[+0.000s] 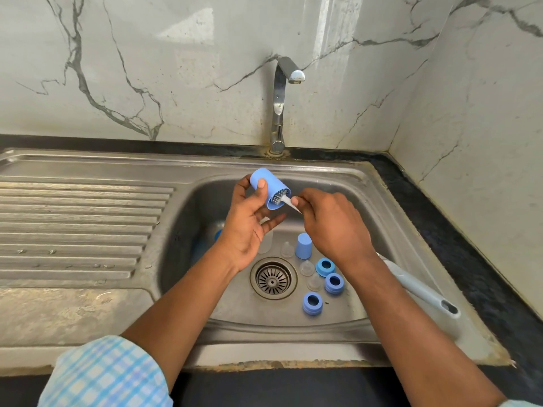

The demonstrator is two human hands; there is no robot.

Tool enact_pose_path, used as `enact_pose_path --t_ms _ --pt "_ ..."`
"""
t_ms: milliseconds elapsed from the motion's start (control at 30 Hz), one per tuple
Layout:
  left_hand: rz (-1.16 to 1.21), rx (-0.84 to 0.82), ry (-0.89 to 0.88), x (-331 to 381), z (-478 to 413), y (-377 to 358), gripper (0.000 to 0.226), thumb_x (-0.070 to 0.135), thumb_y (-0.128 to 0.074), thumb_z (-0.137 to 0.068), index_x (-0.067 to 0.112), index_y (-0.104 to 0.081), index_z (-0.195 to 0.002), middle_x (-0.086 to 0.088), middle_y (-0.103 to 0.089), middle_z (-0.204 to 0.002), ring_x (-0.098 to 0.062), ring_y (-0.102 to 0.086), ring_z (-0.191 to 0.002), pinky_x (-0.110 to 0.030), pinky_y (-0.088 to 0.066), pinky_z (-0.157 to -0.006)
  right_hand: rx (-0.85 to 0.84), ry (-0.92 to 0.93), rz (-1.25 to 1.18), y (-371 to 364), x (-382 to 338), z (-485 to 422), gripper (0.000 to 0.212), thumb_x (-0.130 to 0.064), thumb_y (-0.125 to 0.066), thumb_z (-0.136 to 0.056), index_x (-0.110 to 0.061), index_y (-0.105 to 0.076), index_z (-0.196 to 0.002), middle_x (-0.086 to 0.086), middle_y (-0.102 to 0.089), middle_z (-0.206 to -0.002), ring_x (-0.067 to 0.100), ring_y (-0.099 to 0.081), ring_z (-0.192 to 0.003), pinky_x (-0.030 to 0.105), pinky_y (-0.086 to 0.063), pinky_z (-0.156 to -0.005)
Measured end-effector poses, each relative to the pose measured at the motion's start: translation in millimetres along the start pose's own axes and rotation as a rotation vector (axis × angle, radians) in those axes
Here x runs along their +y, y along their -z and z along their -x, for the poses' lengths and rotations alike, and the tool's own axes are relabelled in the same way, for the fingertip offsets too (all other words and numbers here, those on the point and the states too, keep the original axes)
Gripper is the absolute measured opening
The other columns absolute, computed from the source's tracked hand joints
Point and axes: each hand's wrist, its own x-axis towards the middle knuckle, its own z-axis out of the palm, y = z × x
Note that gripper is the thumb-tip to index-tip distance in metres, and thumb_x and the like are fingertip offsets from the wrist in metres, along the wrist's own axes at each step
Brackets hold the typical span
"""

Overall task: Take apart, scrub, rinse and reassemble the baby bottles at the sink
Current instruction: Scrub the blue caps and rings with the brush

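Note:
My left hand [249, 218] grips a blue bottle cap [269, 188] above the sink basin, its open end turned to the right. My right hand [329, 221] pinches the white handle of a small brush [286, 201] whose bristles sit inside the cap. On the basin floor stand another blue cap [303, 246], three blue screw rings [325, 267] [334, 283] [312, 303] and clear silicone teats [306, 267]. A clear bottle [267, 242] lies partly hidden behind my left hand.
The steel sink [382, 218] has a round drain strainer [272, 279] in the middle. A chrome tap [282, 107] stands behind it, with no water running. A long pale blue bottle brush [423, 289] lies on the sink's right rim. A ribbed drainboard [79, 227] lies left.

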Motion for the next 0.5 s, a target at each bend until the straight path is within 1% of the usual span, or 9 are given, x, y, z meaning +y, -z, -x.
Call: enact_pose_path --t_ms 67,133,233,267,333,367,433,467,500 --pt "-0.089 0.068 -0.012 0.0 -1.7 2.4 0.046 0.037 -0.068 -0.079 0.026 -0.050 -0.120 -0.010 -0.069 -0.111 -0.021 -0.068 -0.095 -0.033 -0.057 -0.076 -0.032 0.008 -0.001 0.5 -3.1 0.7 0.020 -0.041 -0.056 -0.097 -0.022 -0.063 -0.096 -0.001 -0.060 -0.073 0.023 -0.057 -0.069 0.033 -0.040 -0.061" --pt "-0.062 0.104 0.006 -0.9 -3.6 6.2 0.045 0.028 -0.070 -0.082 0.022 -0.050 -0.122 -0.012 -0.070 -0.106 -0.022 -0.069 -0.092 -0.033 -0.058 -0.078 -0.079 0.027 0.036 -0.5 -5.2 1.8 0.013 -0.036 -0.062 -0.093 -0.025 -0.064 -0.099 -0.002 -0.066 -0.079 0.022 -0.060 -0.074 0.032 -0.042 -0.063" --pt "-0.003 0.188 0.006 1.6 -9.8 12.3 0.042 0.013 -0.067 -0.090 0.015 -0.048 -0.127 -0.014 -0.071 -0.102 -0.024 -0.071 -0.089 -0.035 -0.058 -0.085 -0.095 0.038 0.106 -0.3 -2.4 1.9 0.012 -0.029 -0.060 -0.095 -0.025 -0.067 -0.103 0.000 -0.068 -0.085 0.025 -0.060 -0.078 0.032 -0.040 -0.064" --pt "0.019 0.216 0.001 4.2 -13.2 15.6 0.045 0.012 -0.066 -0.091 0.010 -0.047 -0.132 -0.014 -0.071 -0.103 -0.023 -0.072 -0.088 -0.035 -0.059 -0.083 -0.087 0.039 0.122 1.1 -0.2 1.4 0.013 -0.028 -0.058 -0.096 -0.025 -0.068 -0.104 0.001 -0.068 -0.085 0.026 -0.059 -0.078 0.032 -0.039 -0.064" --pt "0.083 0.253 -0.010 10.6 -19.7 23.5 0.050 0.011 -0.063 -0.094 0.003 -0.043 -0.139 -0.015 -0.069 -0.106 -0.020 -0.073 -0.085 -0.032 -0.061 -0.076 -0.068 0.043 0.126 2.4 5.2 -0.4 0.016 -0.027 -0.056 -0.097 -0.024 -0.069 -0.106 0.002 -0.067 -0.090 0.028 -0.061 -0.083 0.034 -0.043 -0.067" --pt "0.115 0.260 -0.009 12.8 -21.9 26.9 0.047 0.010 -0.060 -0.095 0.003 -0.044 -0.139 -0.014 -0.069 -0.106 -0.020 -0.073 -0.084 -0.031 -0.061 -0.074 -0.064 0.052 0.110 2.3 7.0 -1.0 0.017 -0.026 -0.056 -0.098 -0.024 -0.069 -0.107 0.001 -0.066 -0.092 0.028 -0.061 -0.086 0.036 -0.044 -0.069" --pt "0.150 0.255 0.014 13.6 -23.1 28.7 0.033 0.004 -0.053 -0.098 0.008 -0.050 -0.130 -0.011 -0.069 -0.098 -0.019 -0.072 -0.080 -0.031 -0.061 -0.070 -0.052 0.084 0.054 1.2 5.8 -1.7 0.020 -0.025 -0.057 -0.098 -0.023 -0.070 -0.112 0.001 -0.060 -0.095 0.027 -0.059 -0.088 0.035 -0.043 -0.069" --pt "0.156 0.246 0.030 12.7 -21.3 26.2 0.029 -0.001 -0.047 -0.098 0.012 -0.051 -0.125 -0.011 -0.070 -0.094 -0.020 -0.072 -0.079 -0.032 -0.061 -0.072 -0.036 0.097 0.029 0.9 3.7 -1.7 0.022 -0.024 -0.057 -0.098 -0.023 -0.070 -0.115 0.001 -0.059 -0.096 0.027 -0.058 -0.087 0.035 -0.041 -0.068" --pt "0.156 0.232 0.042 11.3 -19.1 23.4 0.032 -0.005 -0.042 -0.098 0.013 -0.051 -0.122 -0.011 -0.070 -0.092 -0.021 -0.072 -0.080 -0.034 -0.060 -0.075 -0.014 0.104 0.012 1.2 1.2 -2.0 0.023 -0.024 -0.058 -0.097 -0.022 -0.070 -0.117 0.001 -0.059 -0.096 0.026 -0.058 -0.086 0.034 -0.042 -0.068"
